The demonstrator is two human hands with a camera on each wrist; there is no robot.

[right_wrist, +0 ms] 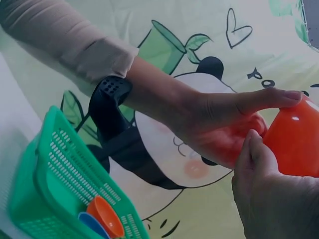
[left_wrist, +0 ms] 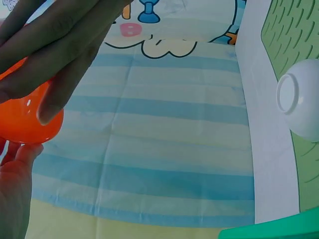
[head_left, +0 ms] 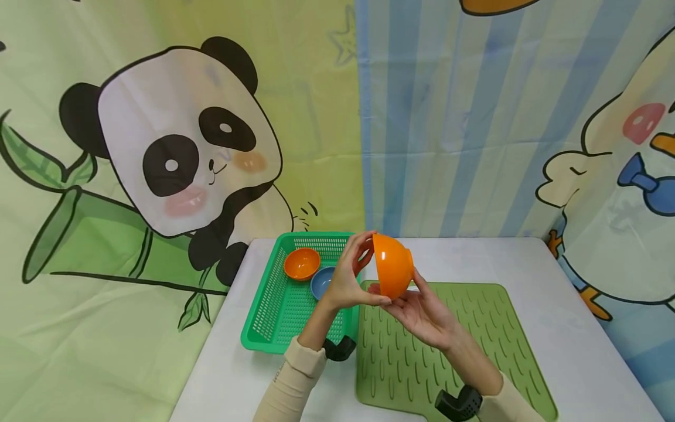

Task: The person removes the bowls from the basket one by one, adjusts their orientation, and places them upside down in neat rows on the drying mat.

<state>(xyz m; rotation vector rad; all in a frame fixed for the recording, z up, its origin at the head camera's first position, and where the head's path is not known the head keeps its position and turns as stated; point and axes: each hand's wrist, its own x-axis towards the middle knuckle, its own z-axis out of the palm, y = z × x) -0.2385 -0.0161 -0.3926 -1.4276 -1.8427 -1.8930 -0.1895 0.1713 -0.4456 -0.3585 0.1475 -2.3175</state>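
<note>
An orange bowl (head_left: pixel 392 266) is held up between both hands, tipped on its side with its opening toward the left. My left hand (head_left: pixel 350 278) grips it at the rim, fingers over the top and thumb at the lower edge. From the right and below, my right hand (head_left: pixel 424 316) holds the bowl near its foot, palm turned up. In the left wrist view the left fingers (left_wrist: pixel 60 45) spread across the orange side. Part of the bowl (right_wrist: pixel 299 139) shows in the right wrist view between the two hands.
A green basket (head_left: pixel 253 328) at the left holds another orange bowl (head_left: pixel 302 264) and a blue bowl (head_left: pixel 320 283), partly hidden by the left arm. A green ridged mat (head_left: pixel 474 334) lies at the right. On it a white bowl (left_wrist: pixel 306 99) sits upside down. Cartoon curtains hang behind.
</note>
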